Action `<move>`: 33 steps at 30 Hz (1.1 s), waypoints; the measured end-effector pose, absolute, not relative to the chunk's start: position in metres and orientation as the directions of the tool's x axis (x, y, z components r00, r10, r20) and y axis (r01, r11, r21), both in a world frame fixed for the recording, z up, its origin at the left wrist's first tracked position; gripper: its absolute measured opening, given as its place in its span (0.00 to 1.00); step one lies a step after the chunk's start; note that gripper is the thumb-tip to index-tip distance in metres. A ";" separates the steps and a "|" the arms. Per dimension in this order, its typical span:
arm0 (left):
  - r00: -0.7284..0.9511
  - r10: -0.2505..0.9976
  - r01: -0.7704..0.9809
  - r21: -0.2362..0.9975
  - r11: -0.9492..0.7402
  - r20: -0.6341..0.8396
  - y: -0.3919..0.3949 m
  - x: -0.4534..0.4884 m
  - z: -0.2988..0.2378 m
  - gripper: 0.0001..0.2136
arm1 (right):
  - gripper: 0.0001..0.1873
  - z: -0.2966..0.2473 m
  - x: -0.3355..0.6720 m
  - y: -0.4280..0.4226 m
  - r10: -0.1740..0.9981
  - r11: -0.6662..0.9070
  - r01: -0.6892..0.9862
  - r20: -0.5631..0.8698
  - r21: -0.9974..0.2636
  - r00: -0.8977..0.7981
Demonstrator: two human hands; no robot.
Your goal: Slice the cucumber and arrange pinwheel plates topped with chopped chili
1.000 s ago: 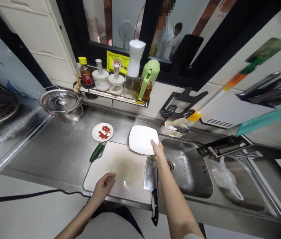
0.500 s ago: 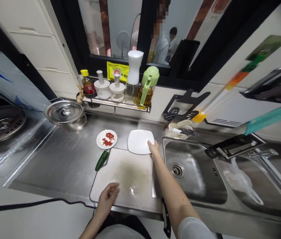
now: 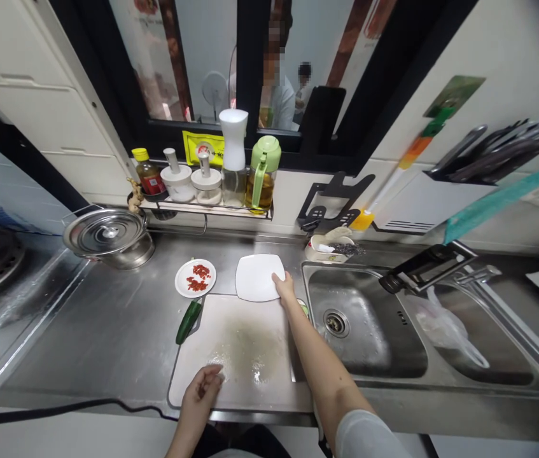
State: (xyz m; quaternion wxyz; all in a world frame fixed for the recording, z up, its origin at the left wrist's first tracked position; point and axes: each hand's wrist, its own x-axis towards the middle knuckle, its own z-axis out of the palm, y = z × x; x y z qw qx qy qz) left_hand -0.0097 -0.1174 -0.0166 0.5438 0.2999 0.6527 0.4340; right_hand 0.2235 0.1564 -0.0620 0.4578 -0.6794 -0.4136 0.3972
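Observation:
My right hand [image 3: 283, 288] grips the right edge of a square white plate [image 3: 256, 277], which lies flat on the steel counter just behind a white cutting board [image 3: 235, 346]. My left hand [image 3: 202, 392] rests on the board's near left corner, fingers curled loosely with nothing visible in them. A green cucumber piece [image 3: 188, 320] lies at the board's left edge. A small round dish of red chopped chili [image 3: 195, 278] stands left of the plate.
A sink [image 3: 359, 321] with a black tap [image 3: 422, 270] lies to the right. A lidded steel pot [image 3: 107, 235] sits at back left. A condiment rack [image 3: 202, 191] with bottles runs along the wall. People stand behind the window.
The white plate came down from a tilted hold over the board to flat on the counter behind it. The knife at the board's right edge is now hidden by my arm.

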 end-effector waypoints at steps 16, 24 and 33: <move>-0.202 0.877 -0.066 0.899 0.432 -0.436 -0.118 -0.012 -0.020 0.25 | 0.31 -0.010 0.235 0.157 0.879 -0.439 0.829 -0.355 -0.347 0.317; -0.212 0.873 -0.082 0.898 0.433 -0.440 -0.116 -0.015 -0.021 0.26 | 0.31 -0.007 0.234 0.161 0.865 -0.452 0.831 -0.389 -0.324 0.319; -0.212 0.899 -0.030 0.922 0.386 -0.383 -0.104 -0.005 -0.006 0.26 | 0.31 0.002 0.231 0.160 0.857 -0.435 0.857 -0.417 -0.275 0.302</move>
